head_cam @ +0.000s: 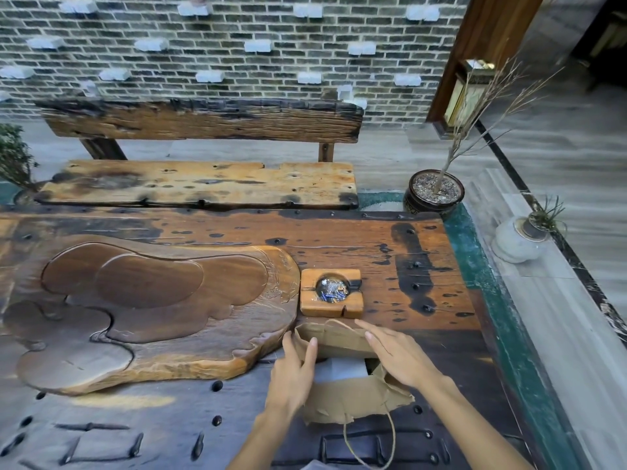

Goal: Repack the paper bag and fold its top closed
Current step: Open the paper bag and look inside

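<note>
A brown paper bag (353, 400) with twine handles stands on the dark wooden table, its top open toward me. Inside it shows a white item (342, 368). My left hand (293, 371) rests on the bag's left rim, fingers spread and touching the paper. My right hand (398, 354) lies flat over the bag's right side and far flap, fingers stretched out. Neither hand is closed around anything. One twine loop (369, 442) hangs down the near wall of the bag.
A small wooden ashtray block (330, 307) sits just beyond the bag. A large carved wooden tea tray (152, 307) fills the table's left. A wooden bench (203, 184) stands behind the table. Potted plants (434, 195) stand on the floor at right, past the table's edge.
</note>
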`<action>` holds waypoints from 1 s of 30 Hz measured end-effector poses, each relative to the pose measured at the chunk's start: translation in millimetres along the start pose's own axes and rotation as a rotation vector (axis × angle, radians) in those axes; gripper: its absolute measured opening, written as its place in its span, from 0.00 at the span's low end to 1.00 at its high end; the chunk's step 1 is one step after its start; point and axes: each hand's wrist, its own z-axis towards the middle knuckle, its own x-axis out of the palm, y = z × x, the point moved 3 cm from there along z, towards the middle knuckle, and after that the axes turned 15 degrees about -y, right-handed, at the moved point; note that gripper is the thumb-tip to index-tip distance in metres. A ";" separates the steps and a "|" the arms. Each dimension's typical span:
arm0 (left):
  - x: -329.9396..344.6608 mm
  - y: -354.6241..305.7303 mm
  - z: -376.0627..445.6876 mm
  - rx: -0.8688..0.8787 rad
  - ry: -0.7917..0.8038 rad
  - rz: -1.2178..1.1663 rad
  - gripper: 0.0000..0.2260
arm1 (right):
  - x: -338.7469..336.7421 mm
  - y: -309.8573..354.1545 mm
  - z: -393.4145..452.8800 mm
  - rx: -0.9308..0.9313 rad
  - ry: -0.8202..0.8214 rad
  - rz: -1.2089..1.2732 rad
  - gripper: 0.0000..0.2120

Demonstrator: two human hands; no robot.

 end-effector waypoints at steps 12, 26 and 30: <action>-14.2 -3.7 -4.2 0.239 0.013 0.226 0.34 | -7.7 0.4 0.6 0.124 0.058 0.120 0.21; -4.2 -3.8 3.4 0.227 -0.086 0.202 0.26 | -9.8 5.1 1.0 0.158 0.126 0.143 0.20; -3.1 -7.5 5.5 0.238 -0.081 0.096 0.27 | -13.4 6.7 2.0 0.177 0.126 0.164 0.20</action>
